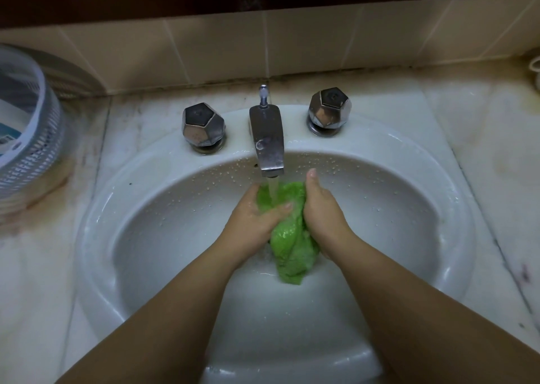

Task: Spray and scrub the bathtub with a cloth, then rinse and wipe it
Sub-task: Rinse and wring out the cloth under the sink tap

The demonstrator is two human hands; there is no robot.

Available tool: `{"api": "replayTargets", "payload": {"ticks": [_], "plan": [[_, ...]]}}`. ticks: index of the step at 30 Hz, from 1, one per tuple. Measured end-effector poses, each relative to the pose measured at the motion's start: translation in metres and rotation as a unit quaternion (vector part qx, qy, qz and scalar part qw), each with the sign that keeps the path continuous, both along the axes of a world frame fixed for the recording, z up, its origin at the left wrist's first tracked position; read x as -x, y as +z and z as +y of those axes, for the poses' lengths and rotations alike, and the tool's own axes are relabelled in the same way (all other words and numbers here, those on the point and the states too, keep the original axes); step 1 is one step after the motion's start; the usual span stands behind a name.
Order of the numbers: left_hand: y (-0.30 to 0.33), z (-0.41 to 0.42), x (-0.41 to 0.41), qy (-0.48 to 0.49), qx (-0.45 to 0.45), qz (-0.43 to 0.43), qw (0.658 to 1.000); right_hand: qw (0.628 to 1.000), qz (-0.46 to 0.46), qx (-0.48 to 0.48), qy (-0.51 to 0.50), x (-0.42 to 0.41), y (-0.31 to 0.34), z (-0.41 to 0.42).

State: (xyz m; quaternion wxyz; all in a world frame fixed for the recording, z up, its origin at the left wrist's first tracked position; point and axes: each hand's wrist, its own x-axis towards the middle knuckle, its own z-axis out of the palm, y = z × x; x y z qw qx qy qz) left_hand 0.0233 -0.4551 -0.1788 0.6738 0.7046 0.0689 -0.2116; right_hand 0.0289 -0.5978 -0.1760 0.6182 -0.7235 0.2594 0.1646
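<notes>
Both hands, the left hand (254, 217) and right hand (321, 211), are gripping the green cloth (292, 246) between them under the running faucet (267, 141) just above, so I'd judge rinsing is underway, with wiping likely left.

The left hand (257, 217) and right hand (321, 208) are covering the sides of the green cloth (292, 246), and the cloth is hiding the fingers wrapped behind it. Both forearms are running out of the bottom edge. The sink (455, 223) drain is lying hidden beneath cloth and arms. At the tabletop's left edge a white basket (32, 138) is being cut off; its contents are unreadable. A pale object (535, 68) at the right edge is barely showing.
</notes>
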Motion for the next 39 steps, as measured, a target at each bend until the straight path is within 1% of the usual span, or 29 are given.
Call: {"api": "replayTargets", "payload": {"ticks": [2, 3, 4, 5, 8, 10, 11, 12, 15, 17, 18, 20, 23, 24, 25, 27, 29, 30, 31, 32, 33, 35, 37, 38, 39], "plan": [[0.001, 0.002, -0.005, 0.012, -0.062, -0.038, 0.997, 0.997, -0.042, -0.034, 0.05, 0.006, -0.002, 0.004], [-0.001, 0.004, -0.007, 0.021, -0.085, -0.043, 0.995, 0.994, -0.062, -0.045, 0.078, 0.008, 0.0, 0.006], [-0.001, 0.006, -0.009, 0.036, -0.092, -0.041, 0.994, 0.991, -0.076, -0.049, 0.103, 0.009, -0.002, 0.006], [0.0, 0.007, -0.01, 0.052, -0.078, -0.025, 0.995, 0.987, -0.092, -0.05, 0.124, 0.011, -0.004, 0.004], [0.004, 0.005, -0.009, 0.1, -0.085, -0.003, 0.991, 0.985, -0.103, -0.007, 0.135, 0.012, 0.001, 0.004], [0.007, 0.001, -0.008, 0.105, -0.105, 0.022, 0.989, 0.985, -0.091, 0.066, 0.127, 0.009, 0.008, 0.007], [0.006, 0.0, -0.007, 0.093, -0.103, 0.032, 0.99, 0.983, -0.09, 0.108, 0.121, 0.008, 0.01, 0.008], [0.003, 0.001, -0.006, 0.067, -0.093, 0.034, 0.993, 0.982, -0.088, 0.129, 0.106, 0.007, 0.013, 0.008], [-0.003, 0.009, 0.001, -0.056, -0.026, 0.034, 0.997, 0.994, -0.028, 0.102, 0.015, 0.001, 0.013, -0.002], [-0.004, 0.011, 0.006, -0.116, -0.012, -0.008, 0.993, 0.997, -0.011, 0.083, -0.002, -0.001, 0.01, -0.005], [-0.006, 0.012, 0.006, -0.108, -0.018, -0.026, 0.994, 0.998, -0.018, 0.056, 0.01, -0.002, 0.008, -0.005], [-0.007, 0.01, 0.001, -0.03, -0.039, -0.039, 0.998, 0.997, -0.061, -0.013, 0.041, 0.0, 0.003, -0.004], [-0.002, 0.008, -0.006, 0.063, -0.068, -0.026, 0.995, 0.984, -0.068, -0.121, 0.114, 0.007, -0.004, -0.002], [-0.002, 0.01, -0.009, 0.08, -0.065, -0.012, 0.995, 0.98, -0.073, -0.128, 0.137, 0.011, -0.006, -0.001], [0.001, 0.012, -0.01, 0.1, -0.039, 0.02, 0.994, 0.978, -0.079, -0.125, 0.151, 0.014, -0.005, 0.001], [0.006, 0.01, -0.01, 0.135, -0.022, 0.085, 0.987, 0.981, -0.086, -0.086, 0.154, 0.014, -0.004, 0.001], [0.006, 0.007, -0.011, 0.095, -0.083, 0.045, 0.991, 0.99, -0.075, -0.017, 0.12, 0.009, 0.003, 0.003], [0.008, 0.004, -0.009, 0.058, -0.107, -0.002, 0.993, 0.991, -0.069, 0.035, 0.112, 0.006, 0.004, 0.003], [0.008, 0.001, -0.006, 0.034, -0.098, -0.036, 0.994, 0.99, -0.062, 0.078, 0.105, 0.004, 0.003, 0.002], [0.011, -0.001, -0.004, 0.018, -0.076, -0.054, 0.995, 0.989, -0.065, 0.094, 0.095, 0.002, -0.001, 0.0], [0.012, -0.002, -0.002, 0.009, -0.043, -0.059, 0.997, 0.991, -0.065, 0.088, 0.074, 0.002, -0.002, 0.0], [0.011, 0.003, 0.004, -0.043, -0.014, -0.088, 0.995, 0.994, -0.061, 0.088, 0.036, 0.004, -0.001, -0.001], [0.01, 0.007, 0.007, -0.11, -0.026, -0.092, 0.989, 0.995, -0.043, 0.084, 0.024, 0.004, -0.004, -0.001], [0.009, 0.008, 0.006, -0.117, -0.046, -0.082, 0.989, 0.997, -0.033, 0.062, 0.023, 0.003, -0.003, 0.0], [0.006, 0.009, 0.004, -0.098, -0.073, -0.079, 0.989, 0.999, -0.016, 0.028, 0.024, 0.003, 0.0, 0.003]]}}
